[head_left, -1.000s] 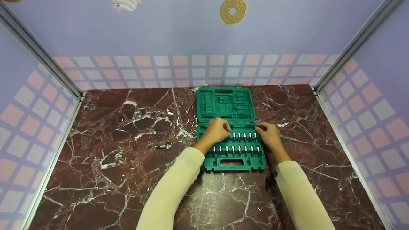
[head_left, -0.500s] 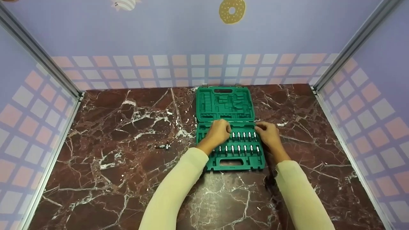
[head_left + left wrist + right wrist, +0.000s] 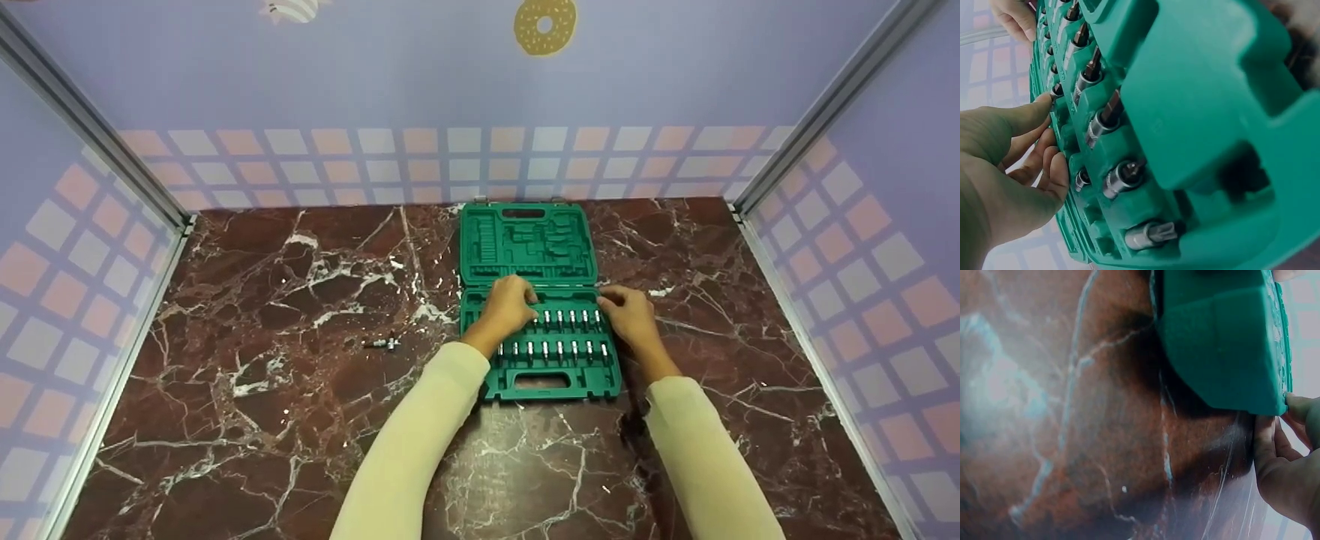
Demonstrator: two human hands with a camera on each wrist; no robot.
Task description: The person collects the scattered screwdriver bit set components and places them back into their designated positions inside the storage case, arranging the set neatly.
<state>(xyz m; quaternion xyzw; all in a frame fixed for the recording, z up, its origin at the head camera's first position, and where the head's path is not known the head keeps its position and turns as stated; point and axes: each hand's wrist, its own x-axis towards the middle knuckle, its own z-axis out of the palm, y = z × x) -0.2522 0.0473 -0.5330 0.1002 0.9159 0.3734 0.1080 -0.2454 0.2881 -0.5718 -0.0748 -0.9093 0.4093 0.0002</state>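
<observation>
A green socket-bit case [image 3: 541,381] lies open on the table, with two rows of metal bit sockets [image 3: 559,351] in its near half. My left hand [image 3: 510,304] reaches over the upper row from the left. In the left wrist view, its thumb and curled fingers pinch a bit socket [image 3: 1057,90] in that row; vacant slots separate it from another bit socket [image 3: 1082,179]. My right hand [image 3: 628,315] grips the case's right edge near the hinge; in the right wrist view, the thumb lies on the rim and the fingers are beneath the case's corner [image 3: 1224,354].
Two loose bit sockets [image 3: 382,343] lie together on the dark red marbled table [image 3: 262,420], left of the case. The case's moulded lid [image 3: 529,244] leans back near the rear wall [image 3: 420,82]. Panels stand on both sides.
My left hand has shifted slightly left along the upper row, and one more bit socket shows beside its fingertips. The right hand keeps its hold on the case edge.
</observation>
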